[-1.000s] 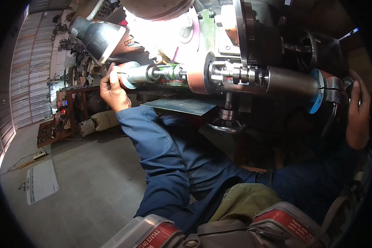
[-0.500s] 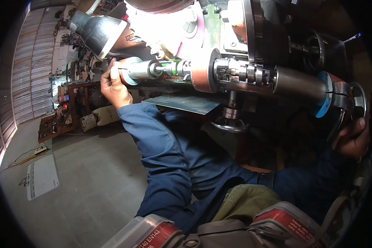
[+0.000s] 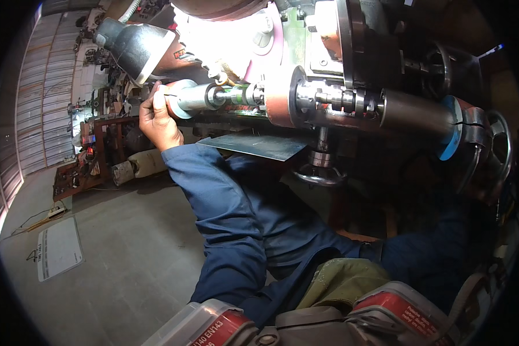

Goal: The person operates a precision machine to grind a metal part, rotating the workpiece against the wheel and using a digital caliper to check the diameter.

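Observation:
My left hand (image 3: 161,124) has its fingers closed on the left end of a flanged steel cylinder (image 3: 195,98) with a red-and-grey disc. A shaft assembly (image 3: 341,100) runs rightward through an orange collar (image 3: 280,98) to a dark steel sleeve (image 3: 415,118) with a blue disc (image 3: 448,138) and a split clamp with a lever. My right hand (image 3: 478,196) is in deep shadow at the far right, below a chromed handwheel (image 3: 503,150); its fingers cannot be made out. A pink grinding wheel (image 3: 271,55) sits behind the shaft, under glare.
A black work lamp (image 3: 130,52) hangs at upper left. A metal plate (image 3: 254,147) lies below the shaft, beside a lower handwheel (image 3: 320,176). Shelves with parts (image 3: 86,138) line the left, with cables and a white board (image 3: 57,251) on the floor.
My right hand has moved down from the right handwheel into shadow. My left hand stays on the cylinder's end, slightly higher than a second ago.

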Demonstrator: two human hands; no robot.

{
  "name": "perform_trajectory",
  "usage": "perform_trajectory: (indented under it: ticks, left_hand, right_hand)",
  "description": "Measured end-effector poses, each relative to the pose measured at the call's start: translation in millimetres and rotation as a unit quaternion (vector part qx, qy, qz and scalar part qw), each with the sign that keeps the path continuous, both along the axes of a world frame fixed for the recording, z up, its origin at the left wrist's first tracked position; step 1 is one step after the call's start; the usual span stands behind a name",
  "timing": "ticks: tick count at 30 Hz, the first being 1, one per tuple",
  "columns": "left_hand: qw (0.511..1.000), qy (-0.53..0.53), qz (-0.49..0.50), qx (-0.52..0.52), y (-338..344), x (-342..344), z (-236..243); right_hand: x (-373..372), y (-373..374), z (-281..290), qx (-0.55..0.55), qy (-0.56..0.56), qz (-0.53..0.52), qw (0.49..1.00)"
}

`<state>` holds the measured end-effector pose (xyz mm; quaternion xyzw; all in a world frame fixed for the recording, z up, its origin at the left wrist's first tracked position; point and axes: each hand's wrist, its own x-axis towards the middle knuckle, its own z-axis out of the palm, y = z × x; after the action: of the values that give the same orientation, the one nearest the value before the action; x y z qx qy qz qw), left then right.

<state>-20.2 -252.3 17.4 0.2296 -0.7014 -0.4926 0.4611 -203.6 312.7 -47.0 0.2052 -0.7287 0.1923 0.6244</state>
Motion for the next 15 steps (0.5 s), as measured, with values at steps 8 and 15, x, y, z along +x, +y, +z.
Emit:
perform_trajectory:
  ticks: [8,15]
  left_hand:
    - [0.999,-0.003,0.002,-0.035,4.3,-0.7,3.0]
    - [0.999,-0.002,0.005,-0.042,8.8,0.3,2.4]
  right_hand:
    - [2.5,-4.2,7.4,-0.006,-0.021,0.043,0.999]
    - [22.3,-16.2,73.1,0.046,-0.325,0.058,0.943]
